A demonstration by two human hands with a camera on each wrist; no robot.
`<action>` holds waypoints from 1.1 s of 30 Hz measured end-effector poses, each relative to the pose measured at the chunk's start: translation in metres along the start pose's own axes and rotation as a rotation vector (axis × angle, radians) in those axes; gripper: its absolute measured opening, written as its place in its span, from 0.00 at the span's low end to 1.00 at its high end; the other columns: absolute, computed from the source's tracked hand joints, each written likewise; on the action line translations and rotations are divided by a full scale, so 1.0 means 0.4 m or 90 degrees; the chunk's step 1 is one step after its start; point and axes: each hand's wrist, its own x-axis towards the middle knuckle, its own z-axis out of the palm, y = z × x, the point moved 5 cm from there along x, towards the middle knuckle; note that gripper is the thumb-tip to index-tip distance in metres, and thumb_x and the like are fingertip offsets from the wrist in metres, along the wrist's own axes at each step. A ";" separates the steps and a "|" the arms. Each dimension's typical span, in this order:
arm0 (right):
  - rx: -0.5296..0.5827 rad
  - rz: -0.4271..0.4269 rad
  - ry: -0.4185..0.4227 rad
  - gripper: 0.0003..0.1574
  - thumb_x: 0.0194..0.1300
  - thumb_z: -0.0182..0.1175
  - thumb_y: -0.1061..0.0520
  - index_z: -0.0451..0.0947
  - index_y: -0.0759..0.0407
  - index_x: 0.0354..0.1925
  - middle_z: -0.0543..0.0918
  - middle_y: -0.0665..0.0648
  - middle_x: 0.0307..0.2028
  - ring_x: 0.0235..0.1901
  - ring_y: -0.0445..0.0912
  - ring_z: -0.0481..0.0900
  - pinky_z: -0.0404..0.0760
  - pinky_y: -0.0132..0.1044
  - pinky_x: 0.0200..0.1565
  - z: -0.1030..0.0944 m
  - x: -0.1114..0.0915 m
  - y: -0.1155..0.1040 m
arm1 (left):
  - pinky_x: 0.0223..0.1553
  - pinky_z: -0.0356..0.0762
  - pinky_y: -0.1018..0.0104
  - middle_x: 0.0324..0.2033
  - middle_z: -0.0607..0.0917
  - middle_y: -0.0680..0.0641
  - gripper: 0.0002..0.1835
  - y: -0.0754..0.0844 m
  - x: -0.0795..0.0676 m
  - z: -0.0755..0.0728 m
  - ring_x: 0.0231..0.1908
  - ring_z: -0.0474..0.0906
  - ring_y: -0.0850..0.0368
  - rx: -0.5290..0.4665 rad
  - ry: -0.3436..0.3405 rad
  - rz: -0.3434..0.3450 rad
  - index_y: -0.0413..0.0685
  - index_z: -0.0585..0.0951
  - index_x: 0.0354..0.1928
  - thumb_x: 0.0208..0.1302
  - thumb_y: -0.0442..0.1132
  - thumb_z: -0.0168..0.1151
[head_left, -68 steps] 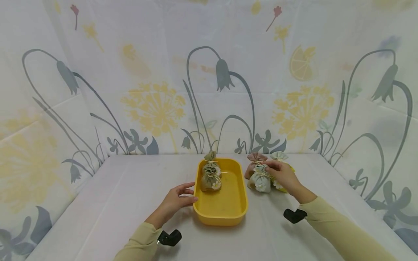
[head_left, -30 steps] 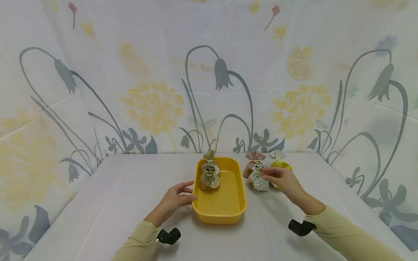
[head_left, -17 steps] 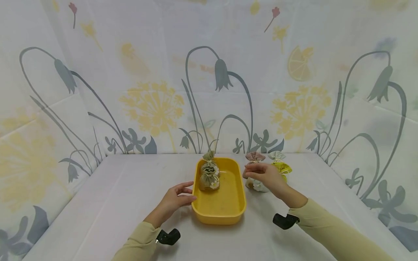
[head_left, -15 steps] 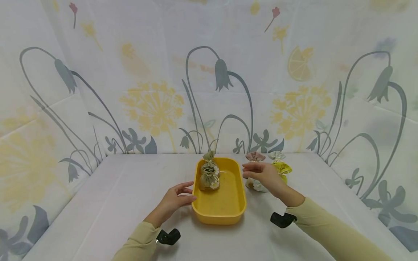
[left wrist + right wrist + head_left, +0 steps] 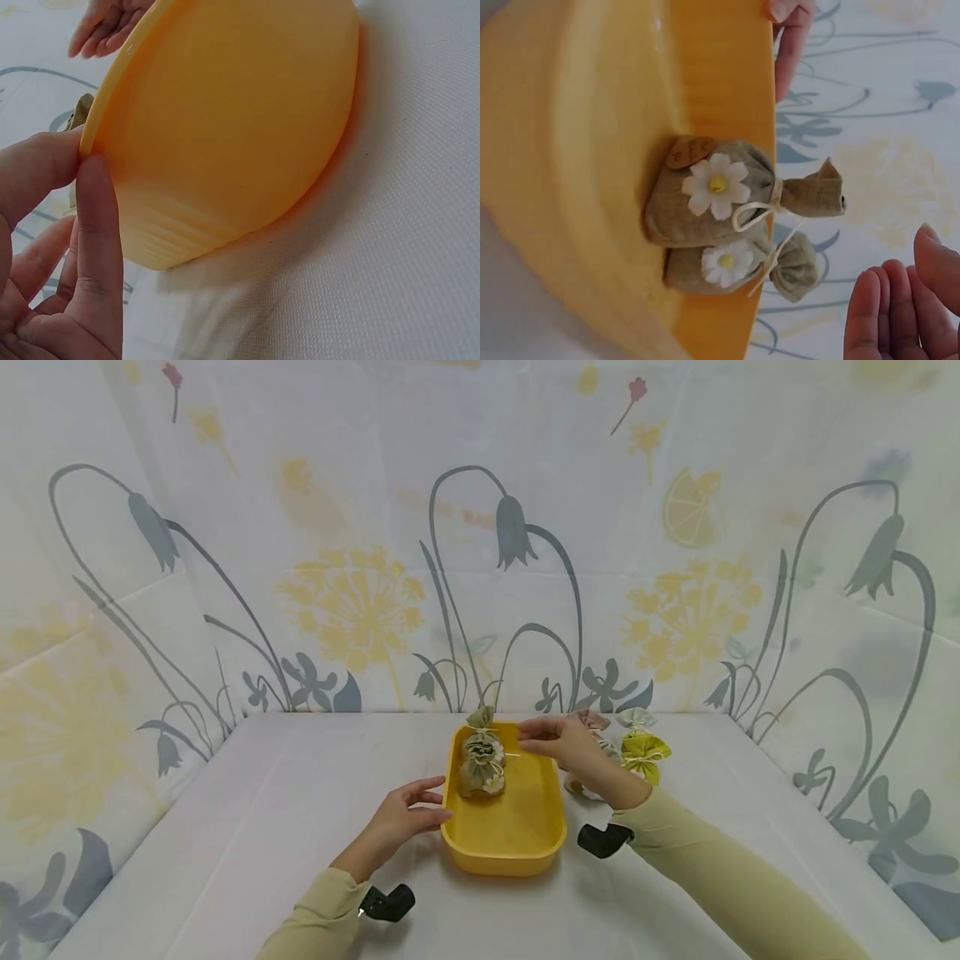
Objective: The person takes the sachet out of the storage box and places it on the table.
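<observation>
My left hand pinches the left rim of a yellow plastic basin between thumb and fingers, as the left wrist view shows close up. Inside the basin, along its left side, two olive-green drawstring pouches stand one behind the other. Each has a white cloth daisy and a cream cord. My right hand hovers over the basin's right rim, fingers relaxed and holding nothing, its fingertips pointing towards the pouches. Its wrist and palm partly cover a pale blue-grey pouch on the table.
Right of the basin, beside the blue-grey pouch, stand a dusty-pink pouch, a yellow pouch and a whitish pouch behind it. A white cloth covers the table. A flower-printed curtain rises at the back and sides.
My right hand has left the neck of the blue-grey pouch and moved left, empty, over the basin's right side. The left hand, basin and pouches have stayed in place.
</observation>
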 end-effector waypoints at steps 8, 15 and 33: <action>0.050 -0.016 -0.044 0.21 0.60 0.62 0.64 0.75 0.68 0.52 0.80 0.65 0.47 0.45 0.49 0.79 0.76 0.43 0.51 0.050 0.033 -0.029 | 0.41 0.81 0.60 0.45 0.76 0.41 0.32 -0.001 0.002 0.000 0.40 0.79 0.53 -0.002 -0.005 0.003 0.41 0.69 0.63 0.56 0.35 0.67; 0.031 -0.023 -0.071 0.24 0.59 0.63 0.64 0.74 0.71 0.53 0.81 0.63 0.45 0.44 0.48 0.79 0.76 0.41 0.51 0.085 0.060 -0.029 | 0.41 0.80 0.61 0.46 0.76 0.40 0.32 0.002 0.000 -0.001 0.40 0.79 0.53 -0.004 -0.005 0.001 0.41 0.69 0.63 0.56 0.35 0.67; -0.089 -0.007 -0.147 0.18 0.55 0.66 0.64 0.80 0.65 0.47 0.81 0.55 0.43 0.43 0.47 0.77 0.78 0.42 0.47 0.138 0.093 -0.004 | 0.41 0.80 0.61 0.45 0.77 0.40 0.31 0.004 -0.004 -0.002 0.40 0.80 0.52 -0.006 -0.008 0.006 0.40 0.69 0.63 0.57 0.34 0.67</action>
